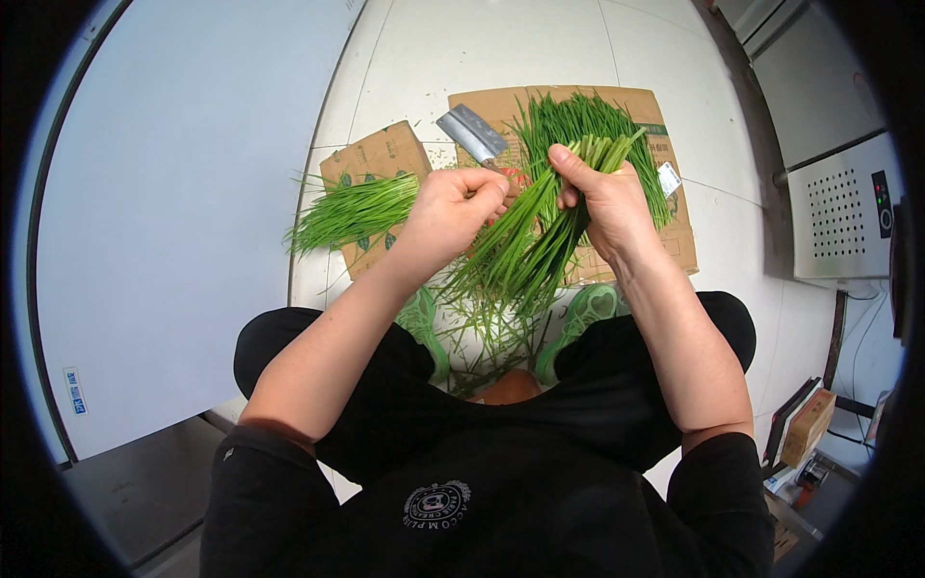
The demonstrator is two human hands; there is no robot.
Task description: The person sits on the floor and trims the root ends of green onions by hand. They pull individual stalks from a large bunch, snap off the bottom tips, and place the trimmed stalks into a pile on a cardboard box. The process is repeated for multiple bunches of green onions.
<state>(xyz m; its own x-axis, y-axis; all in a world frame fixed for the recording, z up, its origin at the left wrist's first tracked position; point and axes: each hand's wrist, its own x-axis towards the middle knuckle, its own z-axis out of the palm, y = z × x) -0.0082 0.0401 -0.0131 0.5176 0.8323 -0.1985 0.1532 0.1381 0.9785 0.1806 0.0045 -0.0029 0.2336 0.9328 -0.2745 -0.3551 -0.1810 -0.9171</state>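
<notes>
A bunch of garlic chives (531,224) is gripped near its pale cut ends in my right hand (614,199), thumb on top. Its green leaves hang down and to the left, between my knees. Close to the left side of that bunch, my left hand (459,202) has its thumb and fingertips pressed together; whether a thin leaf is between them I cannot make out. Behind the held bunch lies a larger pile of chives (578,115) on a flattened cardboard sheet (676,249). A cleaver (473,134) rests at the sheet's left, its handle partly hidden behind my left hand.
Another chive bundle (361,209) lies across a smaller cardboard piece (383,152) on the left. Loose trimmings (498,332) litter the tiled floor between my green shoes (589,311). A large white panel (188,180) borders the left; a perforated metal appliance (838,209) stands right.
</notes>
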